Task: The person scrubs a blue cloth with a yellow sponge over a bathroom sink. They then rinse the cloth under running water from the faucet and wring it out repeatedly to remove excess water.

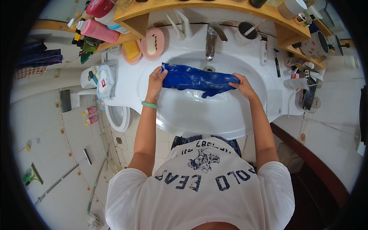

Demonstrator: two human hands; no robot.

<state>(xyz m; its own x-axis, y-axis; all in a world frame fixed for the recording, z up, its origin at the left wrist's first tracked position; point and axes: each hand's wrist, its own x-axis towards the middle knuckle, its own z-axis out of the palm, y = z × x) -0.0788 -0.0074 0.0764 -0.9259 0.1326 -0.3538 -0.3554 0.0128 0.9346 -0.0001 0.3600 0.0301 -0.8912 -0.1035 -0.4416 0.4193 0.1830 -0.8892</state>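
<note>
A wet blue cloth (198,79) with whitish suds on it is stretched sideways over the white sink basin (201,115). My left hand (156,80), below which a green bangle circles the wrist, grips the cloth's left end. The right end is pinched in my right hand (243,85). Behind the cloth stands the metal faucet (211,43), its spout pointing at the drain (209,69), which shows just past the cloth's upper edge. Some suds or water lie in the basin under the cloth.
Pink soap dishes (157,36) with soap sit at the back left. A cup with a toothbrush (246,33), a tube (263,51) and a razor (277,63) are at the back right. A wooden shelf (201,5) with bottles overhangs the counter. A wipes pack (105,82) lies left.
</note>
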